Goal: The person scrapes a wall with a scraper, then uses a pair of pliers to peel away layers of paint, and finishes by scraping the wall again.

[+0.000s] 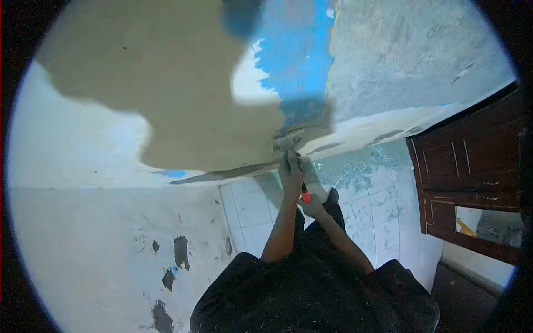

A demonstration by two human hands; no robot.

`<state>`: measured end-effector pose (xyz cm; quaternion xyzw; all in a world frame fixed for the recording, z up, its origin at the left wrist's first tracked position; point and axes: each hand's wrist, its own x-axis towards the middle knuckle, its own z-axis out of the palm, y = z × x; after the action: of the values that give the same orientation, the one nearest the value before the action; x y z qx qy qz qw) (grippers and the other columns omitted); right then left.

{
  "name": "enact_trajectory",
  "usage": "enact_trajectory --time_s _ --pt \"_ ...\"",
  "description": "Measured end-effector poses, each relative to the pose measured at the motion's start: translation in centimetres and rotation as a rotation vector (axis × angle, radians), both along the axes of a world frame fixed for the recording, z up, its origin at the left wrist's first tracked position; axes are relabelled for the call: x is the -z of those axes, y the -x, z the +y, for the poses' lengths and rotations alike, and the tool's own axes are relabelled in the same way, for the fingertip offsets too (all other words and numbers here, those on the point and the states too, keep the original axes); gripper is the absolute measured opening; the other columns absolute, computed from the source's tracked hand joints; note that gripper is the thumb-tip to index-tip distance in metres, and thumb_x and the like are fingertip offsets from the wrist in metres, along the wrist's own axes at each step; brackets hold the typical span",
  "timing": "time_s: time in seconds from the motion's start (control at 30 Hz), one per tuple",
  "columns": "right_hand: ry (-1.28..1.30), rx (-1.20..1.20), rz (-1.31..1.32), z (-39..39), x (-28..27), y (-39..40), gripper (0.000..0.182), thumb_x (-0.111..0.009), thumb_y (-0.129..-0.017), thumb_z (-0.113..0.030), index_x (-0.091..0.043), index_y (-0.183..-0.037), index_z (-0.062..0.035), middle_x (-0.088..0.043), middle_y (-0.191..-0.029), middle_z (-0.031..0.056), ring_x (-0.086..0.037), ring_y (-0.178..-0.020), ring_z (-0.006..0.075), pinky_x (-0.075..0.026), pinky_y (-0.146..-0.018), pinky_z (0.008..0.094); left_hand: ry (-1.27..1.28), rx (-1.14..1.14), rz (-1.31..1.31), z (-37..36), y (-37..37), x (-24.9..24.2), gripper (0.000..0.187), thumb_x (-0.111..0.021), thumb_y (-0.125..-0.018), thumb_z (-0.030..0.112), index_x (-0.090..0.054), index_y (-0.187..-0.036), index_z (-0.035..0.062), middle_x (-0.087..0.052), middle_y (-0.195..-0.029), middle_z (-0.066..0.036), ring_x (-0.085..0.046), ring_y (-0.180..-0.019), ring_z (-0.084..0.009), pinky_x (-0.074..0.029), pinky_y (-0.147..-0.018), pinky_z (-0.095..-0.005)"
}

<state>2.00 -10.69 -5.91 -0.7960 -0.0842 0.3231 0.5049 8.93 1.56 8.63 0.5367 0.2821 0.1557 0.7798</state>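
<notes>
My left hand (291, 173) is raised to the wall, its fingers closed around a scraper (287, 141). The scraper's grey-smeared blade lies against the wall at the lower end of a blue painted strip (297, 61). A red-tipped dark handle end (306, 196) shows below that hand. Lower and to the right, my right hand (313, 206) is closed close beside the red tip. From it a pale grey, flat-looking piece (315, 180) seems to reach upward; what the fingers grip is partly hidden.
A large tan-grey patch (189, 111) covers much of the wall. White floor tiles (252, 208) carry grey-green debris (355, 172). Dark wooden cabinets (472, 150) stand at the right. The left wall (111, 238) has several chipped spots. My shoe (332, 195) shows beyond my right hand.
</notes>
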Motion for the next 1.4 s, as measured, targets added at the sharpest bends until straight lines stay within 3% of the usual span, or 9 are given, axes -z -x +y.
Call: enact_trajectory --time_s 0.17,0.2,0.23,0.5,0.6,0.7,0.9,0.93,1.4 --pt "-0.066 0.046 0.086 0.3 -3.2 -1.5 0.031 -0.064 -0.084 -0.027 -0.054 -0.065 -0.0048 -0.046 -0.055 -0.0017 -0.044 -0.052 0.0072 -0.034 -0.045 0.0305 -0.043 -0.05 -0.001 -0.1 -0.3 -0.7 0.038 -0.043 -0.097 0.038 -0.051 -0.081 0.0049 -0.043 -0.062 0.003 -0.039 -0.053 -0.0055 -0.033 -0.045 -0.0223" --pt "0.092 -0.057 0.153 0.0 -2.3 -1.9 0.036 -0.064 -0.08 -0.036 -0.064 -0.085 0.0004 -0.065 -0.079 0.017 -0.064 -0.073 0.0253 -0.046 -0.065 0.0398 -0.024 -0.042 -0.012 -0.1 -0.3 -0.4 0.038 -0.043 -0.097 0.038 -0.051 -0.081 0.0047 -0.043 -0.062 0.002 -0.04 -0.053 -0.0058 -0.033 -0.046 -0.0225" --pt "0.092 -0.058 0.152 0.0 -1.6 -1.3 0.036 -0.064 -0.08 -0.036 -0.064 -0.085 0.0004 -0.065 -0.079 0.017 -0.064 -0.073 0.0253 -0.046 -0.065 0.0398 -0.004 -0.032 -0.023 -0.1 -0.3 -0.1 0.038 -0.043 -0.097 0.037 -0.051 -0.08 0.0046 -0.043 -0.062 0.002 -0.04 -0.053 -0.006 -0.034 -0.046 -0.0227" --pt "0.002 0.021 0.208 -0.2 -5.7 -2.0 0.035 -0.065 -0.083 -0.03 -0.055 -0.069 0.0005 -0.052 -0.06 0.0019 -0.047 -0.059 0.0102 -0.039 -0.051 0.0352 0.078 -0.05 0.007 0.4 0.2 0.7 0.037 -0.043 -0.097 0.04 -0.05 -0.084 0.006 -0.043 -0.063 0.002 -0.041 -0.053 -0.0063 -0.034 -0.047 -0.0211" --pt "-0.026 0.019 -0.399 0.0 -1.6 -2.5 0.031 -0.064 -0.082 -0.027 -0.057 -0.074 0.0016 -0.057 -0.062 0.0094 -0.055 -0.061 0.021 -0.042 -0.056 0.0397 0.078 -0.032 -0.08 0.4 -0.8 -0.7 0.037 -0.041 -0.098 0.04 -0.048 -0.084 0.007 -0.042 -0.061 0.002 -0.039 -0.05 -0.0066 -0.032 -0.046 -0.0216" --pt "0.244 -0.066 -0.024 -1.9 -3.8 -3.1 0.034 -0.063 -0.08 -0.033 -0.062 -0.083 0.0003 -0.062 -0.074 0.0208 -0.062 -0.075 0.0385 -0.045 -0.064 0.0486 0.066 -0.032 -0.091 -0.4 -0.3 -0.9 0.04 -0.039 -0.098 0.044 -0.047 -0.083 0.0072 -0.04 -0.06 0.002 -0.038 -0.05 -0.0065 -0.031 -0.045 -0.0224" --pt "0.305 0.005 -0.152 -4.5 -3.8 -3.9 0.043 -0.066 -0.078 -0.041 -0.06 -0.069 0.0009 -0.06 -0.062 0.0152 -0.062 -0.062 0.0231 -0.045 -0.058 0.04 0.196 -0.088 -0.108 -2.0 -1.0 0.7 0.042 -0.04 -0.096 0.049 -0.046 -0.083 0.0091 -0.038 -0.059 0.003 -0.036 -0.049 -0.0066 -0.03 -0.043 -0.023" --pt "0.405 -0.096 -0.05 -5.5 -2.9 -4.3 0.036 -0.064 -0.078 -0.036 -0.064 -0.08 0.0001 -0.062 -0.075 0.0229 -0.064 -0.075 0.0359 -0.047 -0.066 0.0435 0.202 -0.099 -0.102 -2.2 -1.0 0.8 0.042 -0.04 -0.096 0.049 -0.046 -0.083 0.0091 -0.038 -0.059 0.003 -0.036 -0.049 -0.0066 -0.03 -0.043 -0.023" --pt "0.051 -0.086 -0.162 -10.0 -12.7 -7.3 0.041 -0.055 -0.089 -0.042 -0.061 -0.097 -0.002 -0.057 -0.054 0.0157 -0.061 -0.051 0.0294 -0.043 -0.048 0.0384 0.59 -0.203 -0.153 -5.7 -3.0 -1.6 0.036 -0.037 -0.098 0.046 -0.046 -0.086 0.0131 -0.037 -0.06 0.003 -0.032 -0.047 -0.008 -0.027 -0.042 -0.0247"
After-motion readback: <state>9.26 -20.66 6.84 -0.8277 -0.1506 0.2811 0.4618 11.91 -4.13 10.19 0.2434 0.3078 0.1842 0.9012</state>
